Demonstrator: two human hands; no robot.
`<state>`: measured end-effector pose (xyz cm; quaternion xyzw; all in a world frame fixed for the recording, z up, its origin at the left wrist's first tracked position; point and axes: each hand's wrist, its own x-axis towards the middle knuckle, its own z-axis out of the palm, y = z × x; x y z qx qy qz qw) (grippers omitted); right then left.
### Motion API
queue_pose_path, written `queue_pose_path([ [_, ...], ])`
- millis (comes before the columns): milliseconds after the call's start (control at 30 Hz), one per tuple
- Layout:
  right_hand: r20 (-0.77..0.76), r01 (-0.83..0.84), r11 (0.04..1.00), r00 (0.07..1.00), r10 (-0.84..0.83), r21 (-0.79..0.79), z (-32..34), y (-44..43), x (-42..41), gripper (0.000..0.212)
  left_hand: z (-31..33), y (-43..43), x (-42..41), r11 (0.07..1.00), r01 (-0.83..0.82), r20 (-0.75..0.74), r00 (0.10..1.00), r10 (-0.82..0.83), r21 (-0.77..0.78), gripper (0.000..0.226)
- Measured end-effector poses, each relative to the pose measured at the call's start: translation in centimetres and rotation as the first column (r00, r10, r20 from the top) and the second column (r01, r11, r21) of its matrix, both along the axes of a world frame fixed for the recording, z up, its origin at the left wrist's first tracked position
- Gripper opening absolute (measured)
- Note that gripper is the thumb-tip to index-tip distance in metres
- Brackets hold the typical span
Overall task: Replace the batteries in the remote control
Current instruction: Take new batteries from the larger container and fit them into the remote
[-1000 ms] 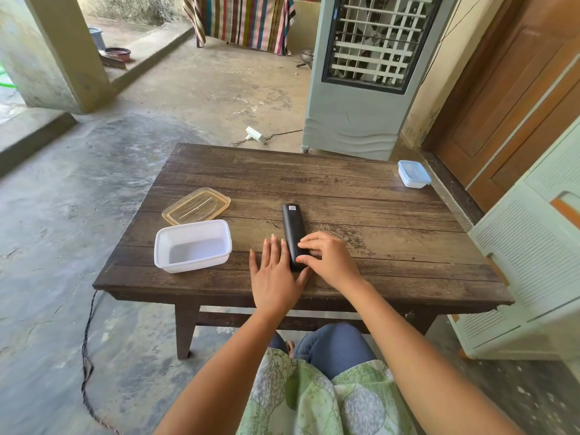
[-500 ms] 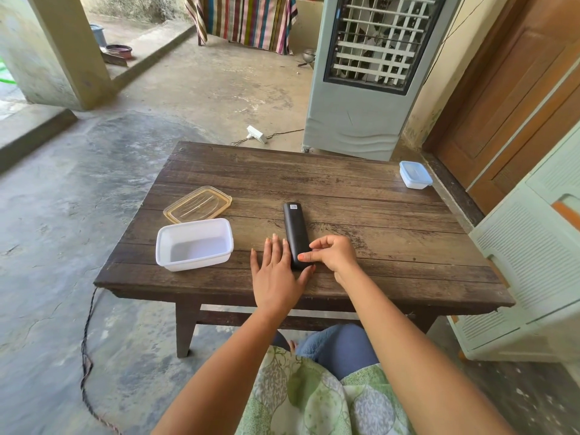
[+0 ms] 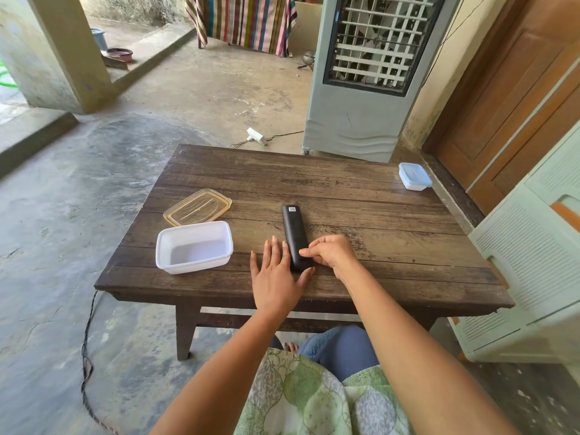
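A black remote control (image 3: 294, 232) lies face down on the wooden table (image 3: 376, 233), its long axis pointing away from me, a small white label at its far end. My left hand (image 3: 276, 274) lies flat on the table against the remote's near left side, fingers spread, thumb at its near end. My right hand (image 3: 329, 254) is curled at the remote's near right side, thumb pressing on its back near the battery cover. No batteries are visible.
An open white plastic tub (image 3: 194, 248) stands left of the remote, its clear yellowish lid (image 3: 197, 207) behind it. A small lidded blue-white box (image 3: 414, 176) sits at the table's far right corner. An air cooler (image 3: 370, 73) stands beyond the table; a pale green cabinet (image 3: 533, 262) is at right.
My right hand has curled tighter, its fingers drawn off the remote's top and the thumb now pressing its near end. The left hand and the remote have stayed put.
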<state>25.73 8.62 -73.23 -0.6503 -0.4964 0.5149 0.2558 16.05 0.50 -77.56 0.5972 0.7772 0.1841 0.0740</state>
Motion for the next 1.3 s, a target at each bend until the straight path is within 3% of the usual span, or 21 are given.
queue_pose_path([
  [267, 0.011, 0.006, 1.000, 1.000, -0.006, 0.023, -0.3, -0.4, -0.2, 0.019, 0.1, 0.0, 0.0, 1.000, 0.006, 0.014, 1.000, -0.006, -0.023, 0.078],
  [367, 0.039, 0.010, 0.997, 0.999, -0.012, 0.073, -0.7, -0.6, -0.4, 0.028, 0.2, -0.1, 0.0, 1.000, 0.005, 0.012, 1.000, -0.005, -0.023, 0.079],
  [567, 0.322, -0.011, 0.989, 0.946, -0.037, 0.146, -0.2, -0.1, -1.5, 0.044, 0.4, -0.1, -0.1, 1.000, 0.010, 0.015, 1.000, -0.009, -0.029, 0.078],
  [900, 0.506, -0.120, 0.978, 0.863, 0.016, 0.173, -0.1, 0.3, -2.1, 0.055, 0.1, 0.0, -0.1, 1.000, 0.008, 0.020, 1.000, -0.008, -0.016, 0.079],
  [1000, 0.491, -0.164, 0.960, 0.871, 0.032, 0.228, -0.4, -0.4, -1.6, 0.048, 0.3, 0.2, -0.3, 1.000, 0.011, 0.062, 0.998, -0.010, -0.016, 0.077],
  [1300, 0.247, -0.084, 0.936, 0.969, -0.002, 0.341, -1.4, -1.9, 0.1, 0.036, 0.5, 0.5, -1.2, 0.998, 0.056, 0.198, 0.979, -0.049, -0.034, 0.071],
])
